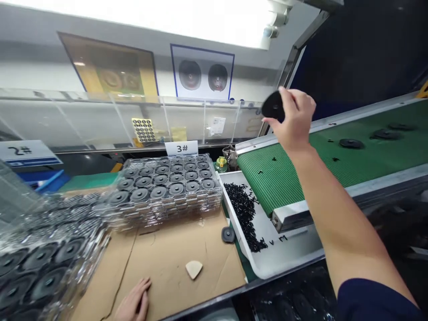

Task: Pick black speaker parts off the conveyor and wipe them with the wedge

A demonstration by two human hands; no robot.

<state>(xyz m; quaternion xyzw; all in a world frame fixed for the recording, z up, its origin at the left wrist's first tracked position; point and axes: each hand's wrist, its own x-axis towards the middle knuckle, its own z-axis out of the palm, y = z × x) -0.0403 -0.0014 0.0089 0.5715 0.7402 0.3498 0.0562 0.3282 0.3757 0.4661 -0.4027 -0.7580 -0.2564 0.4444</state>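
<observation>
— What does the right hand [294, 118] have?

— Its fingers are clenched around a black disc [273, 107], raised above the near end of the green belt [267, 174].

— And below that grip?

— A white tray [287, 254] of small black bits, with another disc [228, 234] lying loose on the cardboard [167, 258] beside it.

— The left hand [135, 303]?

— Released, flat on the cardboard, holding nothing. A stack of clear trays [167, 187] filled with discs sits beyond it.
</observation>
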